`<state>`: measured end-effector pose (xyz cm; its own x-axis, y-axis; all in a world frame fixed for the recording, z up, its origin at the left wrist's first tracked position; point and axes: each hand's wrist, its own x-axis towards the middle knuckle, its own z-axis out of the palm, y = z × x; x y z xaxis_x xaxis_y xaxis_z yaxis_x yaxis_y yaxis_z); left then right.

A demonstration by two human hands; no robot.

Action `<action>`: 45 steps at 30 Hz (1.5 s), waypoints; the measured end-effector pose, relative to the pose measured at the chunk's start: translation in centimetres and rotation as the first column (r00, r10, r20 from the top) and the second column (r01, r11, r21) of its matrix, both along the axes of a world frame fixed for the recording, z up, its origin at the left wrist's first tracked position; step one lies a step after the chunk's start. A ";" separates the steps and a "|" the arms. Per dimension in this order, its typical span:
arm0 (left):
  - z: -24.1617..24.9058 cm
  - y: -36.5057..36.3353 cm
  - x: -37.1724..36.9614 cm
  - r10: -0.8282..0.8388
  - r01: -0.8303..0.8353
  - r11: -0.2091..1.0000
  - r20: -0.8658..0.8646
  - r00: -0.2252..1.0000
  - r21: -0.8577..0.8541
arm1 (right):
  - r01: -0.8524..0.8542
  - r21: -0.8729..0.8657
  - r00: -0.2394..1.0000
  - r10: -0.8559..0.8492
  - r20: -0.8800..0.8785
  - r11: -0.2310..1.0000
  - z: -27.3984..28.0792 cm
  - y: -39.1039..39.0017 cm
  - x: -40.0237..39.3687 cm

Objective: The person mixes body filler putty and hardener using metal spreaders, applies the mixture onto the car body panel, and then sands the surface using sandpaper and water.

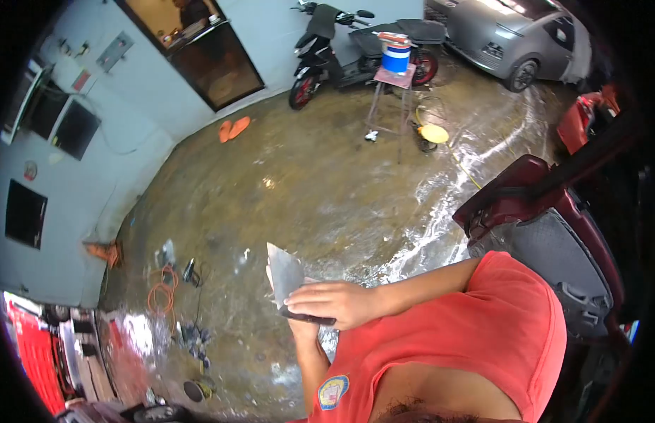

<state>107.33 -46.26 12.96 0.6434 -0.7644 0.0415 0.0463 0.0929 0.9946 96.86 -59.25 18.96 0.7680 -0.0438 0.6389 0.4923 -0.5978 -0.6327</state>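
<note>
My right hand [338, 303] reaches in from the right, its fingers laid together over the lower end of a flat grey sheet [288, 271] and a dark strip [308, 316]. The sheet stands tilted, its pointed corner upward. Behind it is my left hand [303, 328], mostly hidden, with bits of fingertips showing along the sheet's left edge. Both hands are close together in front of the red shirt.
A dark red car panel [504, 190] is near my right arm. Further off stand a stool [394, 75] bearing a paint can [396, 58], a motorbike [341, 70] and a grey car [511, 42]. An orange hose [158, 292] and tools lie on the wet floor [222, 204].
</note>
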 end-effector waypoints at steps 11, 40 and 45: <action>2.0 -13.2 6.4 -0.386 0.391 0.914 0.067 0.920 -0.108 | 0.675 0.323 0.732 -0.659 -0.176 0.663 -2.4 -10.4 7.6; -2.9 -57.7 -7.0 -0.985 0.992 0.127 -0.118 0.127 0.014 | 0.972 0.105 0.228 -0.956 -0.184 0.211 -4.0 -37.3 -11.6; -5.4 -64.0 -6.3 -0.933 0.965 -0.029 0.338 -0.120 0.261 | 0.999 -0.014 -0.036 -0.981 -0.190 -0.033 -5.9 -42.0 -11.0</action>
